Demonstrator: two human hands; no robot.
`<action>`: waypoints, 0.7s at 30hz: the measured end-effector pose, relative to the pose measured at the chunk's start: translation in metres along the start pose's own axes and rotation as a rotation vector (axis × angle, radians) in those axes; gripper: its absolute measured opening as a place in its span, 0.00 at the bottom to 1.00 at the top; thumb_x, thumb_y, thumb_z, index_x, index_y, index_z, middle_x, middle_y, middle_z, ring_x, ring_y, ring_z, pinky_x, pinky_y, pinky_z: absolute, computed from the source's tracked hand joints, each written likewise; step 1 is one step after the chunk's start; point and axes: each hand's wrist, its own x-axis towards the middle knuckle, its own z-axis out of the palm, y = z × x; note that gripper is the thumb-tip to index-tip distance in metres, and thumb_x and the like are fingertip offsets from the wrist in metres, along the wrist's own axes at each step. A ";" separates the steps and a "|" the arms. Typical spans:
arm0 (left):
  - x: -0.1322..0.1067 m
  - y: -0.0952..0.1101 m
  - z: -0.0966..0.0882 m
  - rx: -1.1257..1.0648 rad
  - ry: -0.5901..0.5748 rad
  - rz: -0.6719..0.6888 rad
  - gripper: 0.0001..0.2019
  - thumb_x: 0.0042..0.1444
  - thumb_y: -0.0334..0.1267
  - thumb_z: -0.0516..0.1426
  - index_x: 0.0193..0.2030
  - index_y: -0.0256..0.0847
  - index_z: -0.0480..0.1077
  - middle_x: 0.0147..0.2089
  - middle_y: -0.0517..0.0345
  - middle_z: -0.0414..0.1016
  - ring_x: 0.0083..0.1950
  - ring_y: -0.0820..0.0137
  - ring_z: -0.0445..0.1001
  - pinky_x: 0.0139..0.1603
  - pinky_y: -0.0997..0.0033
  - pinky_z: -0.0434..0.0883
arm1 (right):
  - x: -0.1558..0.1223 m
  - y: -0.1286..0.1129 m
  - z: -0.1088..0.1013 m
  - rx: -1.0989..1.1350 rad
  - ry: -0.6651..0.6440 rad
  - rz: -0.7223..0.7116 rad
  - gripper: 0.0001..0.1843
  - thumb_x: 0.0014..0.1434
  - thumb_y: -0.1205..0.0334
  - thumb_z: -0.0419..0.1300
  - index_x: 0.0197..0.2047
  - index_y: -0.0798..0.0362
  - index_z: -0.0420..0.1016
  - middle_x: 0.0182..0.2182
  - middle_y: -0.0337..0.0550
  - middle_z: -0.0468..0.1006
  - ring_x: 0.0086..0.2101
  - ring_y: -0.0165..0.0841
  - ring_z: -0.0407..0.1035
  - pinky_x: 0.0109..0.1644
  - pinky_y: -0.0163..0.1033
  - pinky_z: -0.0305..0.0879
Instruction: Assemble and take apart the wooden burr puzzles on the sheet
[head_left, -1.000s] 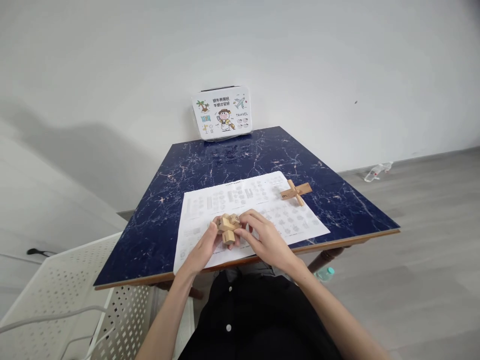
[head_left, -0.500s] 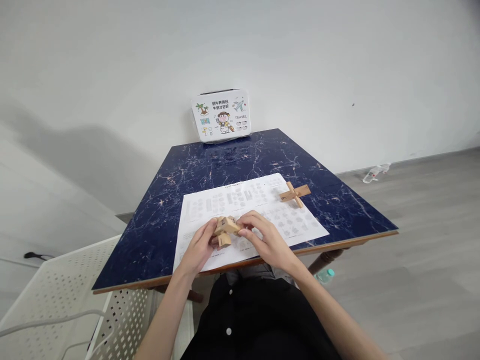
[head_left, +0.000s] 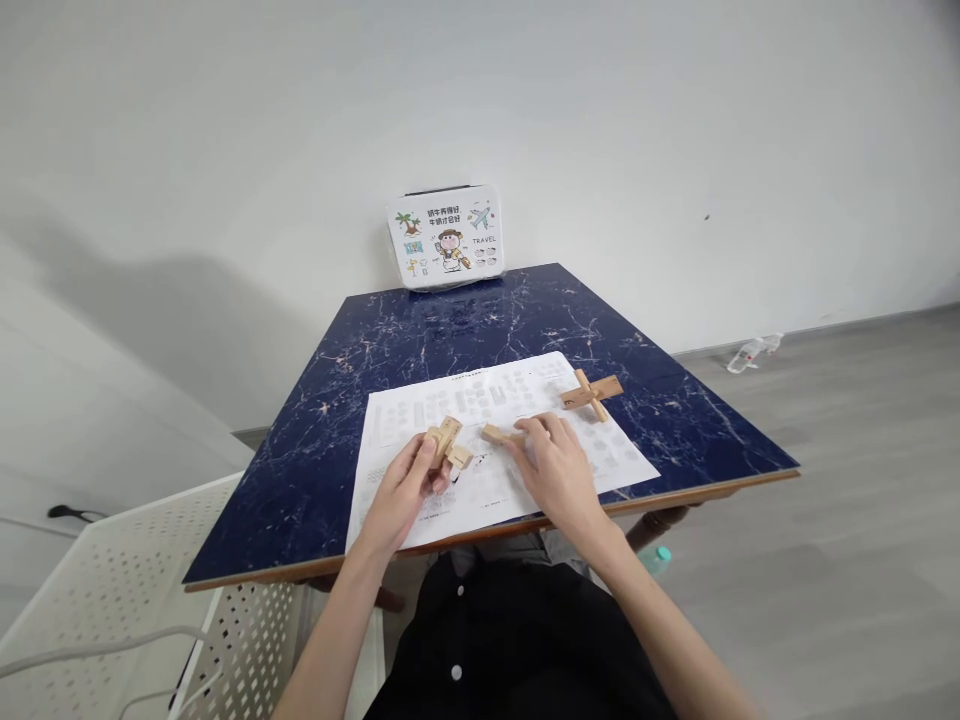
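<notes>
My left hand (head_left: 399,492) is closed on interlocked wooden puzzle pieces (head_left: 445,436), with thumb on top and dark markings facing up. One short block end sticks out to the right. My right hand (head_left: 556,462) has its thumb and fingers closed around the right end of a separate wooden puzzle piece (head_left: 493,434), whose left end shows. A narrow gap lies between the two hands' pieces. Beneath both hands is a printed instruction sheet (head_left: 420,405) with grey diagrams. Just beyond my right hand, a cross-shaped wooden assembly (head_left: 592,394) lies over the sheet's right edge.
The sheet lies on a blue marble-patterned table (head_left: 300,450) with a wooden edge. A white cartoon-printed case (head_left: 448,238) leans against the wall at the back. To the left stands a white perforated shelf (head_left: 127,580). A clear plastic bottle (head_left: 750,354) lies on the floor at right.
One wooden piece has come apart from those in my left hand. My right hand has moved right with it, and the left hand's pieces have turned.
</notes>
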 end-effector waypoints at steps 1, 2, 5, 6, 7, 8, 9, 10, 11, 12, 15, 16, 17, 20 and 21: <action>0.000 0.000 0.000 0.017 -0.007 0.010 0.17 0.69 0.53 0.60 0.46 0.38 0.72 0.35 0.58 0.70 0.32 0.73 0.62 0.36 0.68 0.62 | -0.002 -0.006 -0.002 0.066 0.015 -0.003 0.12 0.74 0.56 0.57 0.53 0.53 0.74 0.47 0.56 0.77 0.49 0.50 0.72 0.52 0.52 0.69; -0.001 0.000 0.001 0.044 -0.013 0.021 0.17 0.70 0.53 0.59 0.47 0.39 0.72 0.35 0.59 0.70 0.33 0.72 0.62 0.36 0.68 0.62 | -0.003 -0.013 -0.005 0.157 0.007 -0.010 0.13 0.74 0.55 0.57 0.55 0.53 0.73 0.48 0.54 0.78 0.49 0.48 0.73 0.52 0.50 0.70; -0.001 0.001 0.003 0.149 -0.020 0.055 0.18 0.70 0.54 0.57 0.49 0.40 0.71 0.35 0.59 0.70 0.33 0.71 0.63 0.37 0.68 0.63 | -0.007 -0.034 -0.010 0.406 -0.126 0.008 0.15 0.73 0.53 0.59 0.57 0.50 0.72 0.45 0.47 0.80 0.44 0.41 0.76 0.48 0.44 0.71; -0.001 0.002 0.003 0.179 -0.020 0.061 0.18 0.70 0.55 0.57 0.51 0.41 0.71 0.34 0.60 0.70 0.33 0.71 0.63 0.37 0.68 0.63 | -0.007 -0.040 -0.010 0.444 -0.157 0.016 0.14 0.72 0.53 0.60 0.55 0.50 0.73 0.43 0.46 0.81 0.43 0.40 0.76 0.47 0.44 0.71; -0.002 0.002 0.004 0.198 -0.022 0.065 0.19 0.70 0.55 0.58 0.53 0.41 0.71 0.34 0.60 0.70 0.33 0.71 0.64 0.36 0.68 0.63 | -0.007 -0.045 -0.010 0.478 -0.188 0.021 0.11 0.73 0.54 0.59 0.53 0.50 0.74 0.41 0.44 0.82 0.41 0.39 0.76 0.46 0.43 0.70; -0.002 0.002 0.004 0.205 -0.031 0.066 0.20 0.70 0.55 0.58 0.54 0.41 0.70 0.33 0.60 0.70 0.32 0.71 0.64 0.36 0.68 0.62 | -0.007 -0.049 -0.009 0.507 -0.212 0.028 0.09 0.73 0.55 0.58 0.50 0.49 0.75 0.40 0.43 0.82 0.39 0.38 0.76 0.44 0.42 0.70; -0.003 0.003 0.004 0.197 -0.049 0.065 0.21 0.69 0.55 0.58 0.56 0.40 0.70 0.32 0.60 0.70 0.32 0.71 0.63 0.35 0.68 0.62 | -0.006 -0.051 -0.007 0.532 -0.229 0.035 0.09 0.74 0.56 0.57 0.47 0.49 0.76 0.39 0.42 0.83 0.38 0.37 0.76 0.42 0.41 0.69; -0.003 0.003 0.004 0.175 -0.073 0.061 0.22 0.70 0.56 0.58 0.57 0.40 0.70 0.31 0.61 0.69 0.31 0.71 0.63 0.35 0.68 0.61 | -0.006 -0.052 -0.006 0.553 -0.240 0.047 0.09 0.74 0.57 0.56 0.45 0.49 0.76 0.38 0.41 0.83 0.36 0.36 0.76 0.40 0.40 0.68; -0.005 0.004 0.004 0.143 -0.100 0.053 0.23 0.70 0.57 0.57 0.58 0.39 0.69 0.30 0.61 0.68 0.30 0.71 0.62 0.34 0.68 0.60 | -0.005 -0.053 -0.005 0.564 -0.242 0.063 0.10 0.74 0.57 0.55 0.44 0.49 0.76 0.38 0.41 0.83 0.35 0.36 0.75 0.38 0.39 0.66; -0.006 0.006 0.004 0.107 -0.124 0.041 0.24 0.70 0.57 0.56 0.60 0.39 0.69 0.29 0.62 0.67 0.29 0.71 0.60 0.33 0.68 0.59 | -0.005 -0.052 -0.004 0.560 -0.233 0.080 0.10 0.74 0.56 0.56 0.44 0.49 0.76 0.37 0.41 0.83 0.35 0.36 0.75 0.37 0.39 0.66; -0.011 0.011 0.005 0.050 -0.166 0.006 0.29 0.71 0.58 0.54 0.68 0.38 0.63 0.27 0.63 0.66 0.28 0.70 0.59 0.33 0.68 0.57 | -0.004 -0.042 -0.008 0.484 -0.179 0.115 0.10 0.73 0.54 0.57 0.45 0.50 0.76 0.36 0.41 0.82 0.33 0.36 0.75 0.36 0.39 0.64; -0.013 0.012 0.006 0.068 -0.160 0.010 0.30 0.71 0.58 0.53 0.71 0.39 0.60 0.27 0.62 0.68 0.29 0.70 0.60 0.35 0.67 0.59 | -0.003 -0.036 -0.010 0.442 -0.153 0.121 0.11 0.73 0.54 0.57 0.46 0.50 0.76 0.36 0.41 0.82 0.33 0.36 0.75 0.36 0.39 0.64; -0.014 0.014 0.007 0.106 -0.137 0.024 0.31 0.72 0.58 0.53 0.72 0.40 0.59 0.28 0.61 0.70 0.30 0.69 0.62 0.36 0.66 0.60 | -0.002 -0.030 -0.013 0.393 -0.124 0.127 0.11 0.73 0.53 0.56 0.46 0.50 0.76 0.36 0.42 0.82 0.33 0.36 0.75 0.37 0.39 0.64; -0.012 0.015 0.012 0.320 0.021 0.097 0.27 0.71 0.55 0.55 0.69 0.42 0.62 0.37 0.54 0.78 0.35 0.66 0.67 0.43 0.64 0.65 | 0.003 -0.004 -0.019 0.206 -0.022 0.152 0.12 0.72 0.52 0.57 0.45 0.51 0.75 0.36 0.44 0.82 0.34 0.39 0.75 0.39 0.41 0.64; -0.010 0.014 0.013 0.414 0.081 0.110 0.26 0.70 0.54 0.56 0.67 0.42 0.63 0.40 0.53 0.80 0.36 0.65 0.69 0.44 0.64 0.66 | 0.004 0.004 -0.020 0.143 -0.001 0.154 0.12 0.72 0.53 0.57 0.45 0.51 0.75 0.36 0.44 0.82 0.35 0.40 0.75 0.38 0.41 0.63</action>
